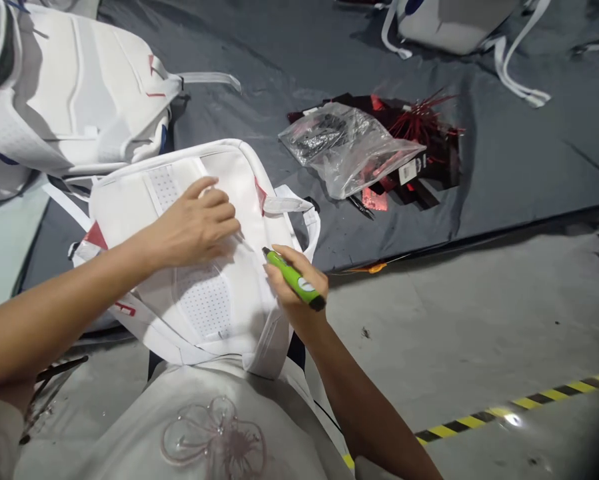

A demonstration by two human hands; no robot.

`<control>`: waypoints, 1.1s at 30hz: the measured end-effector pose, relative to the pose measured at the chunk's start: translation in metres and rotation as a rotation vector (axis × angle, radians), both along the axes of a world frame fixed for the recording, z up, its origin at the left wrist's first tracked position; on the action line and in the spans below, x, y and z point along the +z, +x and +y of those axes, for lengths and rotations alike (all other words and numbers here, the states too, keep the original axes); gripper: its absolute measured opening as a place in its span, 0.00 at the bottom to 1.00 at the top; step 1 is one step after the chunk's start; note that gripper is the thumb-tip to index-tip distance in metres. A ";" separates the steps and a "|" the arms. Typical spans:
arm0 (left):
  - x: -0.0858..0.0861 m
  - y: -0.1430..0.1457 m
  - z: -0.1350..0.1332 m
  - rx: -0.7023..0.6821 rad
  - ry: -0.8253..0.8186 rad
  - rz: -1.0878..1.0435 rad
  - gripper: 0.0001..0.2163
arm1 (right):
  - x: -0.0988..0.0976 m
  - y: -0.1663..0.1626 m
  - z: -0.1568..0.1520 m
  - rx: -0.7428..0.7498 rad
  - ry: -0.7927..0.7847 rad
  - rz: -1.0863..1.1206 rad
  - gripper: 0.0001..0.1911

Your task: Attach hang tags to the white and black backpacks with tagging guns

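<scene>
A white backpack (246, 193) leans over the table's edge against my lap, its padded back panel and straps facing up. My right hand (304, 287) holds a thick green pen (292, 275) with a black tip and a black end. The pen's tip points up and left over the right side of the panel. My left hand (196, 223) is over the middle of the panel, back of the hand up and fingers bent together. A thin pale streak shows at its fingertips, but what it pinches is too blurred to tell.
More white backpacks stand at the left (86, 87) and far right (454, 23) of the dark covered table (259, 73). A clear plastic bag (349, 150) lies over red and black foil scraps (444, 167). Yellow-black tape (499, 410) crosses the floor.
</scene>
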State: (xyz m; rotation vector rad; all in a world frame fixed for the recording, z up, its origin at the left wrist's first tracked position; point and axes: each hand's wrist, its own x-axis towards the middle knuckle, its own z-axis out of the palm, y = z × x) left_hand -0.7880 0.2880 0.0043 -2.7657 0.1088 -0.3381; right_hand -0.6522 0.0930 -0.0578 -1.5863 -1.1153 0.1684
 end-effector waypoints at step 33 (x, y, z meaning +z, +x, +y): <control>0.048 -0.046 -0.063 0.570 -0.275 -0.079 0.40 | 0.003 -0.039 -0.022 0.246 0.376 -0.619 0.26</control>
